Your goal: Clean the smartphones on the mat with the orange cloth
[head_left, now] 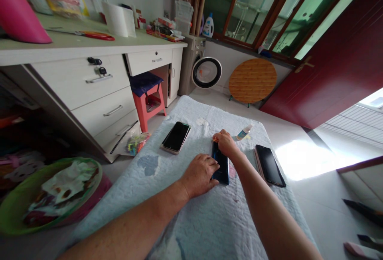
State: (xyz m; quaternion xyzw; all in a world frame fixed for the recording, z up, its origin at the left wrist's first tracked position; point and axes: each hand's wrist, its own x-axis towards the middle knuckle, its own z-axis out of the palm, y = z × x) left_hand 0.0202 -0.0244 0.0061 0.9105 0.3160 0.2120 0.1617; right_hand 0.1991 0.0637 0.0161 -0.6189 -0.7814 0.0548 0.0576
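Observation:
A dark blue smartphone lies flat on the cloth-covered surface in front of me. My left hand holds its left side, fingers reaching over the edge and thumb near the lower end. At the phone's far end, my right hand is closed on a small orange cloth, pressed against the phone; most of the cloth is hidden by the fingers. To the left rests a second phone with a dark screen. A black tablet lies to the right, and a small spray bottle lies beyond my right hand.
A pale blue quilted cover spreads under everything. On the left are a white desk, a red stool and a green-rimmed basket. A washing machine with its door open and a round wooden tabletop are behind.

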